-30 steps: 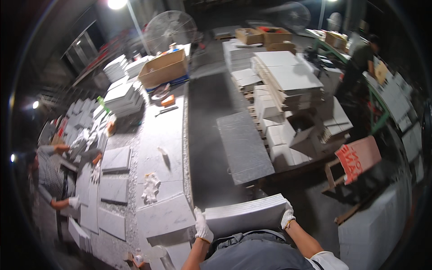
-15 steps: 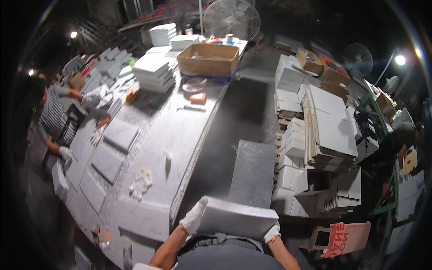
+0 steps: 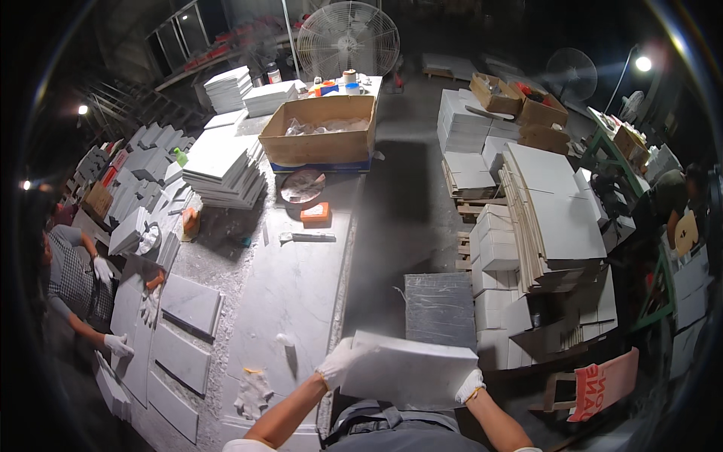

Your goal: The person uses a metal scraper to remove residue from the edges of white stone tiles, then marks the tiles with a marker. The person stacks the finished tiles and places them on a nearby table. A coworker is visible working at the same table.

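Tiles (image 3: 410,374) run lengthwise from left hand (image 3: 338,363) to right hand (image 3: 469,386), both clasping ends. Table (image 3: 290,290) lies nearer the left hand.

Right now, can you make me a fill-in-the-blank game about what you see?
1. The left hand and right hand, holding a pale rectangular load, wear gloves coloured ____.
2. The round caged machine behind the big open cardboard box is a ____.
3. The small block between the round dish and the long tool is coloured ____.
4. From the person's view, the dark slab is to the ____ of the long table.

Missing words: white; fan; orange; right.
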Demonstrator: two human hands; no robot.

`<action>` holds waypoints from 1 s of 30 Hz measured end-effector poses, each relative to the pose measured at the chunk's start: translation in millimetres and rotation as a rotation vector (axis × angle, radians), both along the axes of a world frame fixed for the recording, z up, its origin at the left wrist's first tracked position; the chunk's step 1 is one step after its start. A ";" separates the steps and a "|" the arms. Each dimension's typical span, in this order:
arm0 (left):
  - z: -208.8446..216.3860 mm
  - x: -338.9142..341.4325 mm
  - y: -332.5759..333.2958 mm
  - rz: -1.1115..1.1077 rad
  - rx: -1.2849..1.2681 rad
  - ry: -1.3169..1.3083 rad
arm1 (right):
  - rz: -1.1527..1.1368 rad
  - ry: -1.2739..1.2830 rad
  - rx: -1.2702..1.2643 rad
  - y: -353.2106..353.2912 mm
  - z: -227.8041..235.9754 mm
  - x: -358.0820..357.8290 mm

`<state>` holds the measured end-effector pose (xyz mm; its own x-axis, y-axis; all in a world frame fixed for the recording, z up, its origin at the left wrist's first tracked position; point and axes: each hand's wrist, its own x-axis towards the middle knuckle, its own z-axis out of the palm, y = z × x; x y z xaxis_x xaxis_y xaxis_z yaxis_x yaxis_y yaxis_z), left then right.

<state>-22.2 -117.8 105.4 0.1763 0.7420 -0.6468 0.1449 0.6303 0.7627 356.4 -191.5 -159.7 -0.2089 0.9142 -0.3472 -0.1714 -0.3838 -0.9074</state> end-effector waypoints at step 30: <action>-77.3 -298.3 187.2 0.536 -0.023 0.062 | -0.157 -0.003 -0.846 258.7 88.5 -331.5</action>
<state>-320.5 69.4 28.1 -0.2620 0.7030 -0.6612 -0.1578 0.6447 0.7480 24.9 67.2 -71.2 -0.0997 0.3658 -0.9253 -0.2772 -0.9034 -0.3272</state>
